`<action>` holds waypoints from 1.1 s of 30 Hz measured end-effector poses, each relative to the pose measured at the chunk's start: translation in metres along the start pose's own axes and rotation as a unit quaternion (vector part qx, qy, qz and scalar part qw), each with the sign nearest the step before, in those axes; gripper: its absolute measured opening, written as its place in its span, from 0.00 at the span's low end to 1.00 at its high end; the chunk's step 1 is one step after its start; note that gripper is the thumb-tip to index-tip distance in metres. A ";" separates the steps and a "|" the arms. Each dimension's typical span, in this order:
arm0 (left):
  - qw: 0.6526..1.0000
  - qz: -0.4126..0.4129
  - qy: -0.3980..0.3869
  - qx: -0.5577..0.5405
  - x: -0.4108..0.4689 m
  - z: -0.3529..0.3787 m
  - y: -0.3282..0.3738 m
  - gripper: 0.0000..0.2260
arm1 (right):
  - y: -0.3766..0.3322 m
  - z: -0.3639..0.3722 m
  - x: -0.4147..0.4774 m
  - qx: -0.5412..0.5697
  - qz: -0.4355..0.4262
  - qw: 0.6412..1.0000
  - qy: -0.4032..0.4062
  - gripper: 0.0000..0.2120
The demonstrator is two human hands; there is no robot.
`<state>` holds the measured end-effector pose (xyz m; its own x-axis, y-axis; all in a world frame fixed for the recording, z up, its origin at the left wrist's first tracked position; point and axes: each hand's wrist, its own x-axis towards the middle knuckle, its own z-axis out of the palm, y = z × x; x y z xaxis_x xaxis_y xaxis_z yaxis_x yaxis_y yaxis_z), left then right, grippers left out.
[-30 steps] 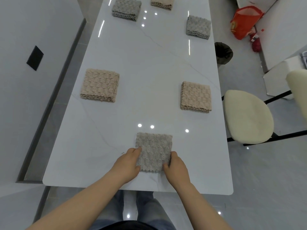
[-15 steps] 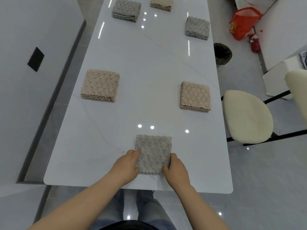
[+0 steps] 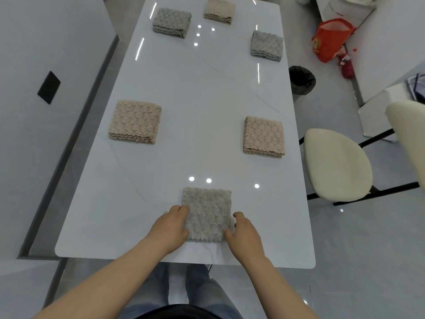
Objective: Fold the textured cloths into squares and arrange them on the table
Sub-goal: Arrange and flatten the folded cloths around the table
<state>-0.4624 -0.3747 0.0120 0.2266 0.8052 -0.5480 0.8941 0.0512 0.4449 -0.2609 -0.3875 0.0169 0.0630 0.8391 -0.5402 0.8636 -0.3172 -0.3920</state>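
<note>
Five folded cloths (image 3: 135, 120) are lying farther up the table (image 3: 207, 100), with a chair (image 3: 335, 164) standing alongside. The grey cloth (image 3: 207, 210) is lying near the front edge. The left hand (image 3: 171, 227) is curling against its side, grip unclear, and the right hand (image 3: 246, 234) is resting relaxed, thumb touching it.

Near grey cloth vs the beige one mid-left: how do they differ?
Colour: the near cloth is grey, the mid-left cloth beige. Contact: the left hand and right hand touch the near cloth's sides; the mid-left cloth lies untouched. Place: the near cloth sits centred by the table's near edge, the mid-left cloth by its left edge. Both are folded textured squares, lying flat.
</note>
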 end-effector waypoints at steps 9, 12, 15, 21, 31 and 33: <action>0.998 -0.045 0.030 0.015 -0.008 0.003 0.013 0.24 | 0.010 -0.011 -0.003 -0.044 -0.038 0.998 -0.002 0.16; 0.997 -0.045 0.043 0.054 -0.015 0.001 0.014 0.24 | 0.007 -0.017 -0.003 -0.144 -0.090 0.985 -0.002 0.11; 0.992 -0.063 0.048 0.095 -0.026 0.001 0.016 0.19 | 0.003 -0.022 -0.006 -0.213 -0.148 0.966 -0.024 0.10; 0.990 -0.106 0.029 0.086 -0.053 0.003 0.011 0.17 | -0.018 -0.022 -0.012 -0.241 -0.213 0.946 -0.050 0.10; 0.991 -0.122 0.054 0.024 -0.106 -0.016 -0.051 0.14 | -0.106 0.028 -0.047 -0.249 -0.254 0.931 -0.085 0.14; 0.990 -0.126 0.056 0.024 -0.124 -0.021 -0.076 0.10 | -0.126 0.048 -0.058 -0.245 -0.251 0.932 -0.088 0.14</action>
<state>-0.5661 -0.4663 0.0610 -0.0475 0.8308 -0.5546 0.9349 0.2324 0.2681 -0.3970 -0.4176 0.0624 -0.4564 0.7280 -0.5116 0.8898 0.3725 -0.2636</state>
